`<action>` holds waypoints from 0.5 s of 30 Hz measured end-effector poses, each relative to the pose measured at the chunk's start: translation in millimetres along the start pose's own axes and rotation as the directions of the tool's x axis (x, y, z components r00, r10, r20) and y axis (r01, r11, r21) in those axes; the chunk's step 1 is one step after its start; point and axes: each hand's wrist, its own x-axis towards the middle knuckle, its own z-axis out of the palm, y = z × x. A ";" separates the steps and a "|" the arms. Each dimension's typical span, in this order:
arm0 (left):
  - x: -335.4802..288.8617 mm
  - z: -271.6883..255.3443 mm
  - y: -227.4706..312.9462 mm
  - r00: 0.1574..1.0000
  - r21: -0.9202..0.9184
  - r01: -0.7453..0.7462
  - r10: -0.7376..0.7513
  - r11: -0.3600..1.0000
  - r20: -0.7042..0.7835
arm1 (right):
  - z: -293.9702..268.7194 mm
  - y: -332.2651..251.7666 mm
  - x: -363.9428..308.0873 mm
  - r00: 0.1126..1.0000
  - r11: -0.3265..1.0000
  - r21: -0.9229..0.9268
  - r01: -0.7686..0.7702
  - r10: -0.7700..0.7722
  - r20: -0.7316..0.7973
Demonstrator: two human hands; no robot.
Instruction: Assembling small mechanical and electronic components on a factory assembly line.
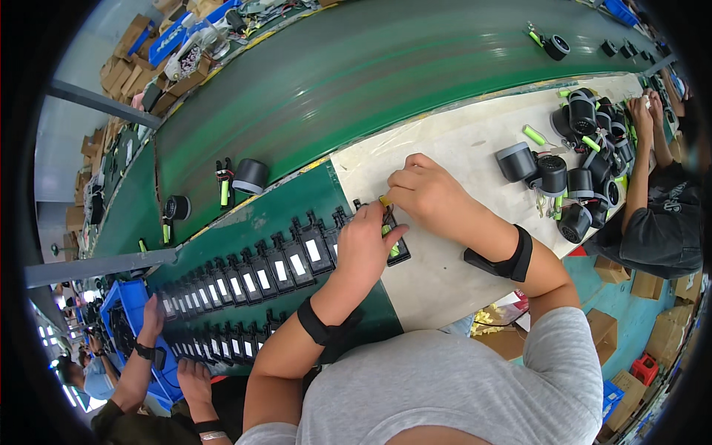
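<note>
My left hand point(361, 243) is closed on a small black plastic housing point(401, 254) at the seam between the green mat and the pale board. A lime-green cylindrical cell point(392, 241) shows in that housing beside my thumb. Just above it, my right hand point(430, 196) is pinched at the housing's far end, next to a small yellow-orange piece point(384, 200). Its fingertips hide whatever else they grip. Left of my left hand stands a row of similar black housings point(314, 248) with white labels.
Black-and-grey cylindrical units point(552, 174) with green cells are heaped on the pale board point(452, 274) at right. Beyond runs a green conveyor belt point(319, 96) carrying a few similar units point(251, 176). A co-worker's hands point(194, 382) are at lower left, near a blue crate point(133, 297); another co-worker's arms point(644, 126) are at far right.
</note>
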 end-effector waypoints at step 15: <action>16.0 -47.8 4.4 0.996 -0.979 0.088 -0.038 0.183 0.083 | 3.2 -23.7 25.5 0.778 0.764 0.566 -0.310 0.546 -0.311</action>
